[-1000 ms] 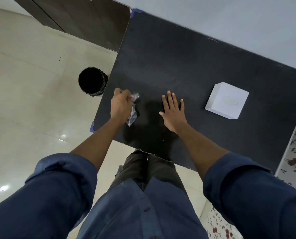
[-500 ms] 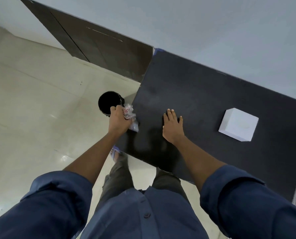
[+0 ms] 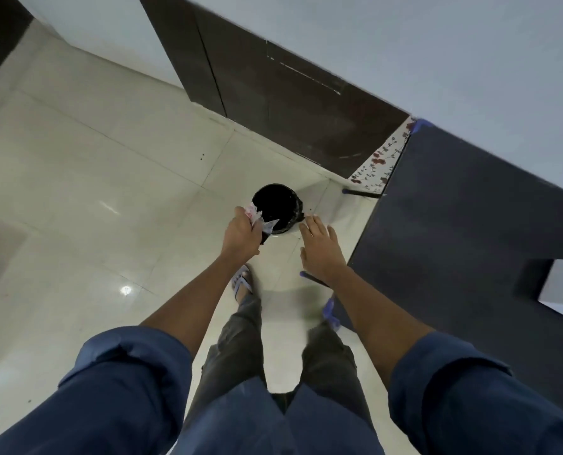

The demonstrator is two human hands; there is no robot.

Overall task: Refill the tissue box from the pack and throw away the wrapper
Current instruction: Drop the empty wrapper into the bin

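My left hand (image 3: 240, 234) grips the crumpled clear plastic wrapper (image 3: 256, 217), which has pink print on it. The wrapper hangs at the near left rim of the black round bin (image 3: 278, 205) on the floor. My right hand (image 3: 321, 247) is spread with nothing in it, hovering off the table's left edge just right of the bin. The white tissue box (image 3: 562, 295) sits on the black table (image 3: 463, 224) at the far right, partly cut off by the frame.
Pale glossy floor tiles (image 3: 93, 192) stretch to the left. A dark brown cabinet (image 3: 273, 93) stands behind the bin against the wall. A floral cloth (image 3: 378, 165) shows beside the table's far corner. My legs and a sandalled foot (image 3: 242, 284) are below my hands.
I have turned left toward the bin. My left hand carried the wrapper off the table to the bin's rim. My right hand lifted off the tabletop and now hovers past its edge.
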